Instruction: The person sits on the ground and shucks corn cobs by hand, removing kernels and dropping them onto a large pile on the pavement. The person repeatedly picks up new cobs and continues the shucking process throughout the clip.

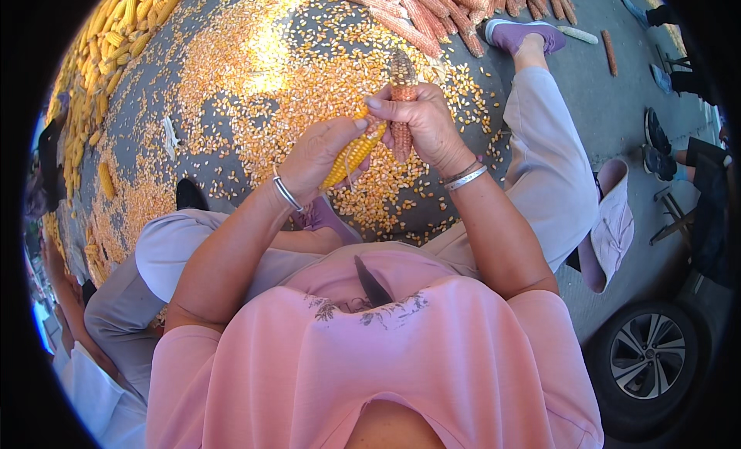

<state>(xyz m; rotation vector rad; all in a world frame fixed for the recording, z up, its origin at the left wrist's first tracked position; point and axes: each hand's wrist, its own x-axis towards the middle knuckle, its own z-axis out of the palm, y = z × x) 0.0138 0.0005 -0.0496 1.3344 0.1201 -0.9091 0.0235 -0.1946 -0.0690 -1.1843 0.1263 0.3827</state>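
Note:
My left hand (315, 152) is closed round a yellow corn cob (355, 157), which still bears kernels along its lower side and shows a stripped patch near the top. In my right hand (428, 125) a bare reddish corncob (402, 78) stands nearly upright, its dark tip pointing away from me. The right thumb reaches across to the upper end of the yellow cob, so both hands meet there. Loose corn kernels (309, 86) lie spread on the dark ground beneath and beyond my hands. The right fingers behind the bare cob are partly hidden.
A heap of yellow cobs (116, 40) rises at the far left; stripped cobs (444, 13) are piled at the far side. My purple shoe (525, 37) is beside that pile. A light hat (606, 225) and a car wheel (647, 356) are at right. Other people sit on both sides.

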